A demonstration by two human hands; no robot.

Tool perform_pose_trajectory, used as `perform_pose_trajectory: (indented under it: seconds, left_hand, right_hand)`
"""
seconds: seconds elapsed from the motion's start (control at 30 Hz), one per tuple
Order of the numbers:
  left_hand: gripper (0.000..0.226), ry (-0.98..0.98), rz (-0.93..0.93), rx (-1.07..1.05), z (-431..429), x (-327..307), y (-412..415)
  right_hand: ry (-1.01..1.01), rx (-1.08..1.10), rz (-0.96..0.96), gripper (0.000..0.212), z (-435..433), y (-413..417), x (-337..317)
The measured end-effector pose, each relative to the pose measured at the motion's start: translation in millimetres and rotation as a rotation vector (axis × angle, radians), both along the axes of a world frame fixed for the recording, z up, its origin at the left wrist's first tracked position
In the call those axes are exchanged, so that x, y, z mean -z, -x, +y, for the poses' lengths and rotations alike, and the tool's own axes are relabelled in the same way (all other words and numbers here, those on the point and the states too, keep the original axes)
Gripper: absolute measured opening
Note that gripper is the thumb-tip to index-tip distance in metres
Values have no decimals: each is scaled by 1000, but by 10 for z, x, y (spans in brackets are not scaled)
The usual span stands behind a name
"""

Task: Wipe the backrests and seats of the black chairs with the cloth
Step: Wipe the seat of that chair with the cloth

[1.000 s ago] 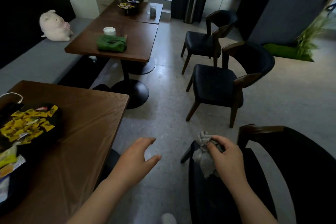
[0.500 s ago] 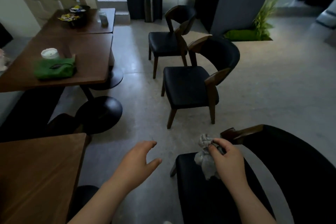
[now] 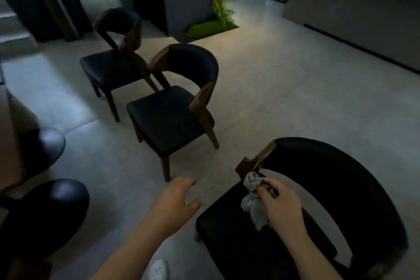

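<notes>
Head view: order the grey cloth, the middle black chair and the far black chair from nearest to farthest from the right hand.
1. Grey cloth, pinched in the right hand itself.
2. Middle black chair, ahead and to the left.
3. Far black chair, behind that one, further left.

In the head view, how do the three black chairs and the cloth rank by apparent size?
Near chair
Middle chair
Far chair
Cloth
Same design, so nearness may explain the chairs' order.
</notes>
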State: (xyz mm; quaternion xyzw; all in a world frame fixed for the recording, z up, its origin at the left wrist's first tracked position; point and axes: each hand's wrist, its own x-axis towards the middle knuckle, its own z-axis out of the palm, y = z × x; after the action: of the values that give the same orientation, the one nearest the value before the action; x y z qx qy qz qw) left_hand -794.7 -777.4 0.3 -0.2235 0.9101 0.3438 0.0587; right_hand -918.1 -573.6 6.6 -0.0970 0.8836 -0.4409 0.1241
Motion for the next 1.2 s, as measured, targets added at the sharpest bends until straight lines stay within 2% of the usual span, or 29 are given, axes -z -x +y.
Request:
perform_pose_trajectory:
  seconds: [0.23, 0.5, 0.77, 1.0, 1.2]
  left_hand:
    - [52, -35, 15, 368, -451, -10, 589]
    - [56, -73, -22, 729, 20, -24, 1355]
    - [59, 10, -68, 954, 469, -3, 1982]
    - [59, 9, -98, 1117, 743, 29, 2310]
    - [59, -8, -91, 1302, 860, 62, 2703]
  right_hand:
    - [-6, 350, -22, 18, -172, -276, -84]
    - [-47, 774, -107, 17, 334, -399, 66]
    - [107, 916, -136, 17, 673, -293, 247]
    - [146, 1093, -126, 20, 743, -245, 240]
    - [97, 1254, -114, 17, 464, -164, 291]
